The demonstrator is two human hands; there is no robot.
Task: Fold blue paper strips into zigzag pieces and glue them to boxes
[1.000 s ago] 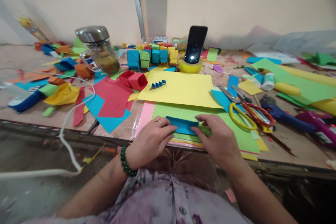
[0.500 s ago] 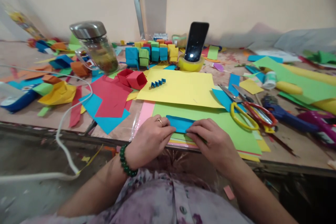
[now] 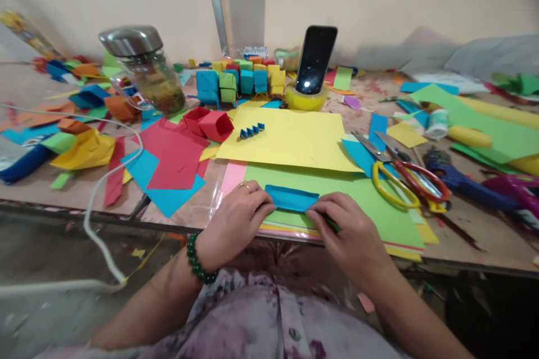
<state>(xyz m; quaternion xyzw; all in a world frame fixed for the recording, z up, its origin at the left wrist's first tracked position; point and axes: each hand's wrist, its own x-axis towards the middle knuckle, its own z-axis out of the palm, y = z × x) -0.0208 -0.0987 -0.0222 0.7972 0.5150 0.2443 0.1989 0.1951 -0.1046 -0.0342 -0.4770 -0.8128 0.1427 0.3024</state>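
Both hands are on one blue paper strip (image 3: pixel 292 200). Left hand (image 3: pixel 238 216) pinches its left end, right hand (image 3: pixel 347 221) its right end; hands well apart, strip spanning the gap. Strip has a crease along its far edge and sits over a green paper sheet (image 3: pixel 391 227) near the front edge of the worktop (image 3: pixel 505 252). A dark green sliver shows under the right fingers, can't tell what.

Just beyond: yellow paper sheet (image 3: pixel 290 143), with a zigzag-folded blue strip (image 3: pixel 252 130) lying on it. Right side: yellow-handled scissors (image 3: pixel 378 193) next to red-handled scissors (image 3: pixel 444 186). Left of the yellow sheet: red folded boxes (image 3: pixel 217 126). Behind: paper cubes (image 3: pixel 228 88) grouped, and a phone (image 3: pixel 315 59) propped upright, tilted, in a yellow tape roll (image 3: pixel 306 101). Lidded glass mug (image 3: pixel 158 81) back left.
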